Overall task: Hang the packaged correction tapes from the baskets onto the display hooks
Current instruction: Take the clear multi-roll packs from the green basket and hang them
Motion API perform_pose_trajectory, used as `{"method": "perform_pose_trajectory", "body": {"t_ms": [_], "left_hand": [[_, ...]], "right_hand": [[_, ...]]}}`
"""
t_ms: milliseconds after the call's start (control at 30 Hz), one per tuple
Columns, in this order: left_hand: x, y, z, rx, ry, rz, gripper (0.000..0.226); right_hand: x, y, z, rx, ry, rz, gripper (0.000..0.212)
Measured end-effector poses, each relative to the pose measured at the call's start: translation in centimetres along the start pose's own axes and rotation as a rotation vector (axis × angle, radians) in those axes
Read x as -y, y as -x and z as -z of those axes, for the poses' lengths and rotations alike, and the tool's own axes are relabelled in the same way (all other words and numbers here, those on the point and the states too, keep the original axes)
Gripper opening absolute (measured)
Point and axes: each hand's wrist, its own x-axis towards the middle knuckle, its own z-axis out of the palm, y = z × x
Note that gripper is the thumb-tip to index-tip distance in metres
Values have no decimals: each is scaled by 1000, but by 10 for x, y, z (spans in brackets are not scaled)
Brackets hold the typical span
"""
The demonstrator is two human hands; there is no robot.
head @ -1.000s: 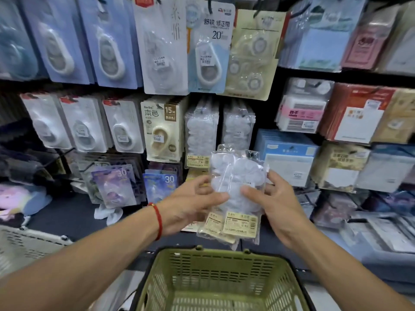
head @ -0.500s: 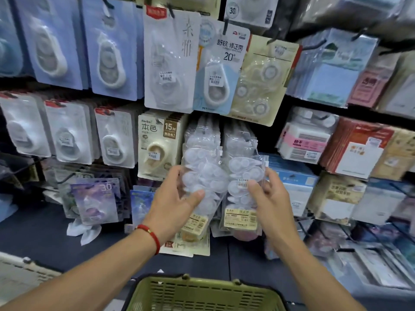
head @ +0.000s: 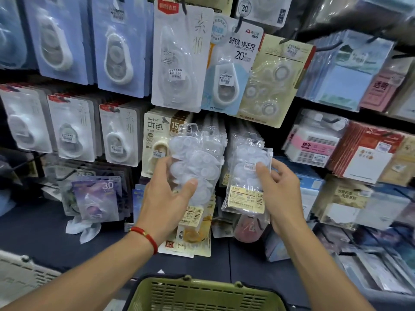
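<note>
The left hand point(head: 166, 194) grips one clear pack of correction tapes point(head: 197, 162) against the hanging row; the right hand point(head: 278, 194) pinches a second pack point(head: 247, 176) beside it. A green basket point(head: 202, 295) sits below.

green basket point(head: 202, 295) cropped below, hooks hidden

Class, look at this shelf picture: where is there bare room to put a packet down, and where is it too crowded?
Bare dark ledge lies left of the purple packet, above the white basket. A second bare strip runs between the fallen packets and the green basket. The wall of hooks is packed, and both hands hold clear packets.
</note>
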Motion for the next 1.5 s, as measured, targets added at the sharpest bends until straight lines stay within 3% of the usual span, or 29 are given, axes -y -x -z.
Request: {"method": "perform_pose_trajectory", "body": {"t_ms": [100,167,267,333,500,600,967,1100,1200,1267,1367,1500], "left_hand": [[-1,2,-1,23,0,19,46],[-3,3,-3,62,25,39,46],[-6,8,-9,171,107,73,40],[-8,13,-16,225,139,79,37],[-15,18,-26,181,180,126,48],[-15,16,-24,146,120,167,31],[-12,19,-22,104,68,154,29],[-13,18,-22,98,67,142,39],[-13,19,-25,131,87,113,34],[-14,19,-28,180,135,98,35],[-14,20,-34,259,211,102,38],[-13,20,-43,283,206,131,54]], "right_hand": [[-6,4,3,-93,271,54,42],[-10,15,1,-137,419,171,39],[-16,32,-10,158,311,149,17],[-22,43,-17,326,196,88,15],[-23,44,-16,115,12,62,10],[-16,34,-8,-12,-19,56,11],[-6,10,6,-46,19,63,14],[-8,9,8,-76,115,58,20],[-10,14,9,-171,415,188,41],[-10,21,6,-92,385,248,29],[-16,30,-2,213,181,136,9],[-19,28,1,80,40,44,4]]}}
